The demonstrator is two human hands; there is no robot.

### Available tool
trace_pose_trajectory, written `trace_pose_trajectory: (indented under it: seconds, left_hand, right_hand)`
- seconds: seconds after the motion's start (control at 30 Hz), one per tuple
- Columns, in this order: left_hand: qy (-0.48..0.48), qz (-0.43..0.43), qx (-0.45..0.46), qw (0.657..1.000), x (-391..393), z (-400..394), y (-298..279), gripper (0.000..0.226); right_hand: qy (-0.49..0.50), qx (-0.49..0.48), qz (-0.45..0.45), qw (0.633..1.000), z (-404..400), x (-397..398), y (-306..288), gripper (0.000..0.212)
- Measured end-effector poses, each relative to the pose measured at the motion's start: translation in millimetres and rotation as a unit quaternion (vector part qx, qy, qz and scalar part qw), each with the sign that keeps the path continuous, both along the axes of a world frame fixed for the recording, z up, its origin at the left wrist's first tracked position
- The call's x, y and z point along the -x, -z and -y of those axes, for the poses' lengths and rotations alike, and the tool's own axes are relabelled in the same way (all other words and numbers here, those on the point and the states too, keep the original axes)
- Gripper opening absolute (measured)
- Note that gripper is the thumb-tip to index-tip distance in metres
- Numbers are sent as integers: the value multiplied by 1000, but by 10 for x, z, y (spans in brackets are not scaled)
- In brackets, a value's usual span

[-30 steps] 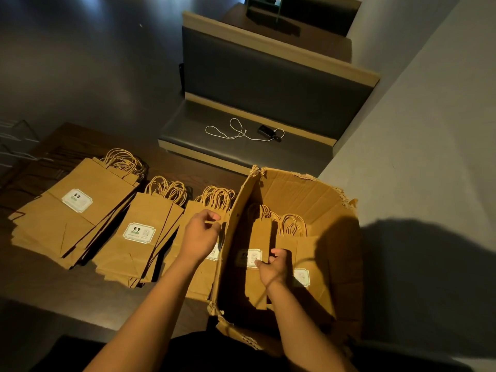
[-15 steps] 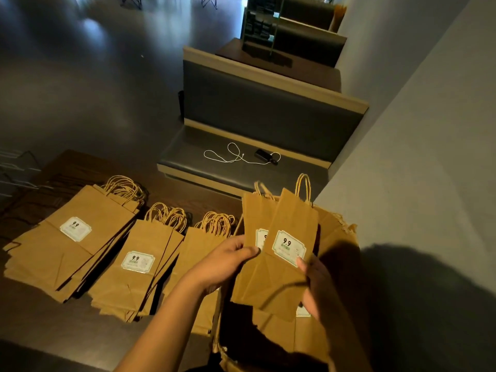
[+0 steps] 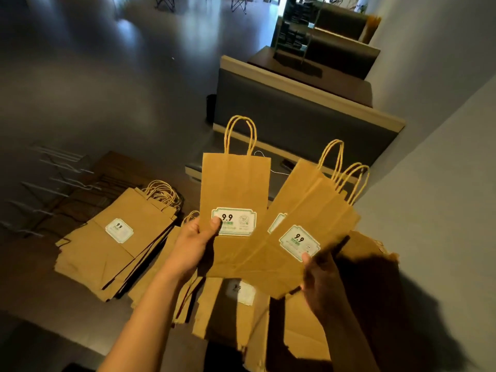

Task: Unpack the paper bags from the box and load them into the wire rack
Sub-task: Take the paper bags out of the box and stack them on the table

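Note:
My left hand (image 3: 195, 244) grips one flat brown paper bag (image 3: 235, 189) upright, thumb on its white "9.9" label. My right hand (image 3: 320, 280) holds two or three more paper bags (image 3: 308, 218) fanned out and tilted right, handles up. Both sets hang above the open cardboard box (image 3: 308, 336), where another bag (image 3: 236, 310) lies. A stack of bags (image 3: 118, 237) lies on the dark table at left. The wire rack (image 3: 51, 189) stands at the far left edge of the table, dim and partly cut off.
A second stack of bags (image 3: 150, 288) lies under my left arm. Beyond the table stands a grey booth bench (image 3: 295, 116) with a white cable and a small dark device on its seat. A grey wall (image 3: 442, 183) runs along the right.
Both hands lifted bags out of the box and raised them. The left hand has pulled one bag apart from the bunch, leftward. The camera has tilted up.

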State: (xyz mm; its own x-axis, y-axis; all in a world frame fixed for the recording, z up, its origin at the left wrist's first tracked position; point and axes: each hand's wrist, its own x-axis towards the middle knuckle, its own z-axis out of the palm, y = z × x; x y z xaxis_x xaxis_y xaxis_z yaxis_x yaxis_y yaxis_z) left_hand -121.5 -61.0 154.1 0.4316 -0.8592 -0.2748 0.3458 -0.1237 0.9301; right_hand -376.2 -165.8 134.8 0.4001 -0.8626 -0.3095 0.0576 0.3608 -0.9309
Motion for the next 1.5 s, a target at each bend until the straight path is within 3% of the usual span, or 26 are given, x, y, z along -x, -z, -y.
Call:
trace_pose_trajectory:
  seconds: [0.13, 0.27, 0.33, 0.43, 0.57, 0.63, 0.7, 0.77, 0.83, 1.03, 1.17, 1.3, 1.4, 1.5]
  left_hand:
    - [-2, -42, -17, 999, -503, -154, 70, 31]
    - [65, -115, -50, 990, -823, -273, 265, 41]
    - [155, -65, -87, 982, -890, -330, 341, 42]
    - [269, 52, -128, 953, -1060, -394, 574, 59]
    - [199, 139, -217, 945, -1380, -458, 1121, 61]
    - [190, 213, -288, 914, -1466, -505, 1379, 62]
    - [222, 288, -364, 857, -1492, -582, 1647, 78]
    - [286, 301, -419, 808, -1431, -680, 1861, 90]
    - [313, 283, -439, 793, -1368, -766, 2042, 92]
    - [302, 281, -432, 802, -1416, -733, 2102, 86]
    - [306, 143, -389, 857, -1645, -619, 2090, 87]
    - [261, 198, -356, 875, -1656, -449, 1741, 71]
    - [207, 187, -313, 908, -1518, -230, 1438, 54]
    - [163, 189, -246, 937, -1312, -23, 1099, 33]
  right_hand:
    - [-9, -61, 25, 998, 80, -311, -15, 44]
    - [-17, -144, 4, 989, -8, -1033, 184, 29]
    - [-29, -108, -61, 992, -141, -1382, 458, 31]
    - [-16, -163, -76, 984, -365, -1732, 882, 44]
    - [-6, -245, -97, 965, -628, -1974, 1234, 38]
    - [-30, -259, -161, 952, -701, -2091, 1375, 44]
    - [-82, -272, -225, 932, -762, -2162, 1497, 60]
    - [-105, -272, -257, 921, -791, -2187, 1565, 67]
    - [-123, -279, -274, 912, -817, -2225, 1565, 72]
    - [-123, -268, -304, 906, -887, -2407, 1659, 85]
    - [-99, -222, -288, 926, -948, -2404, 1646, 91]
    - [-84, -168, -272, 944, -836, -2285, 1463, 95]
    - [-61, -110, -209, 970, -648, -2123, 1077, 79]
    - [-50, -16, -116, 992, -445, -1785, 548, 39]
